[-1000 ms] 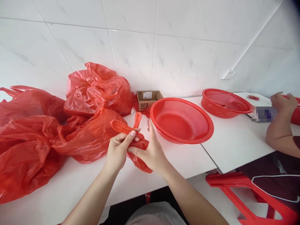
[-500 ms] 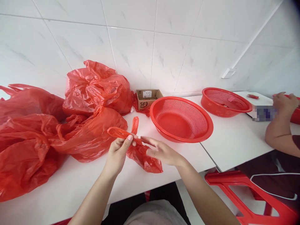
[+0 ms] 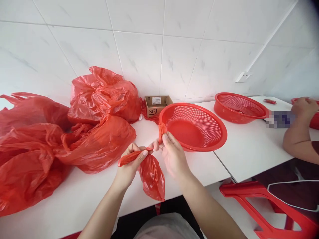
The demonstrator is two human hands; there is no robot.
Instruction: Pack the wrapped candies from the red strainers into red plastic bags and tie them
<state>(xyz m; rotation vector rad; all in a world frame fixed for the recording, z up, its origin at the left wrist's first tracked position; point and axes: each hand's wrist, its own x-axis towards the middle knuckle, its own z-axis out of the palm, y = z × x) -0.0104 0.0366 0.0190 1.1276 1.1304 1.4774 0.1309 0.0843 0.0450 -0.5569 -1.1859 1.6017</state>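
Observation:
Between my hands, over the table's near edge, hangs a small red plastic bag [image 3: 152, 177] with a rounded lower part. My left hand [image 3: 130, 166] pinches its gathered neck and one handle, which sticks out to the left. The fingers of my right hand [image 3: 173, 153] are closed on the other handle, pulled up and to the right. What lies inside the bag cannot be made out. Just beyond my right hand stands a red perforated plastic basket [image 3: 184, 131] with nothing visible in it.
Large filled red plastic bags [image 3: 104, 96] crowd the left side. A cardboard box [image 3: 157, 109] stands against the wall. A second red basket [image 3: 231, 114] holds some items at the right. A co-worker's arm [image 3: 297, 132] rests beyond it, above a red stool [image 3: 249, 192].
My right hand has gone from open beside the bag to gripping one handle, drawn up and right. The bag's body now hangs lower and more upright.

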